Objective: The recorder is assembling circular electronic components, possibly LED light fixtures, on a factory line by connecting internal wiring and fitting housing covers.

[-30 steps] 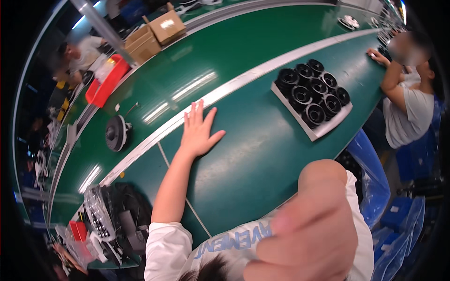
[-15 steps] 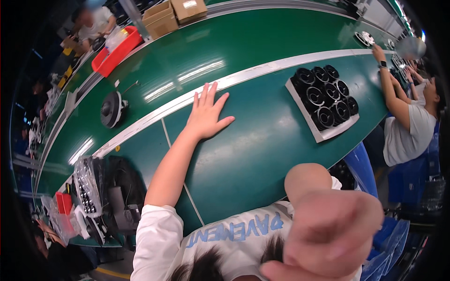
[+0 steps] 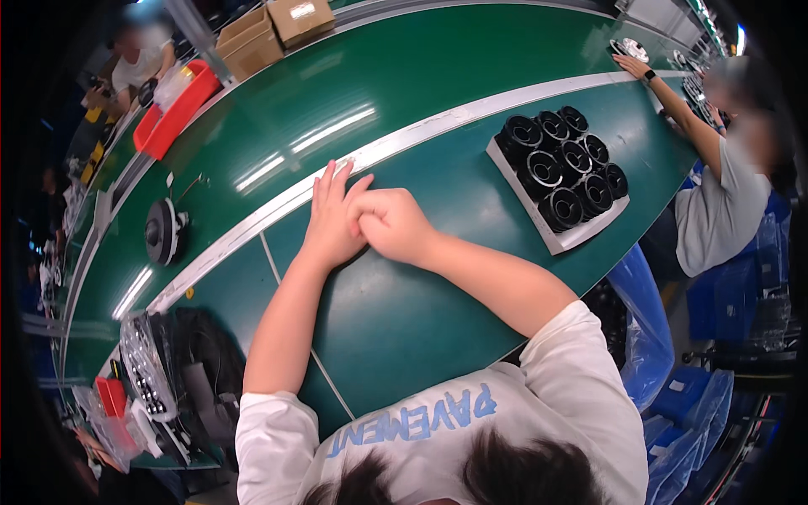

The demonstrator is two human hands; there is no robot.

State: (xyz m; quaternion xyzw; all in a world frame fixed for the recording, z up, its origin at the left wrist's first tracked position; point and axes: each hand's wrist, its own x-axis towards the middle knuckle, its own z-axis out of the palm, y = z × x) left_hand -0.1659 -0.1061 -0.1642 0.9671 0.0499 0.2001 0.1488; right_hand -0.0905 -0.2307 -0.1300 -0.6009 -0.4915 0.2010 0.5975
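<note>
My left hand rests on the green work table near the pale strip, its fingers stretched out and slightly apart. Against its thumb side lies my right hand, closed with the fingers curled in. The two hands touch, and my left thumb is hidden behind the right hand. Whether the right fingers hold the thumb or anything else, I cannot make out. To the right of my hands stands a white tray with several black ring-shaped parts in rows.
Beyond the pale strip, a round black device sits on the green surface. Black parts and clear plastic lie at the left. A red bin and cardboard boxes stand at the back. At the right, another person reaches over the table.
My right hand has come from close below the camera down to the table and now touches my left hand. The view has shifted slightly. The person at the right has reached farther forward.
</note>
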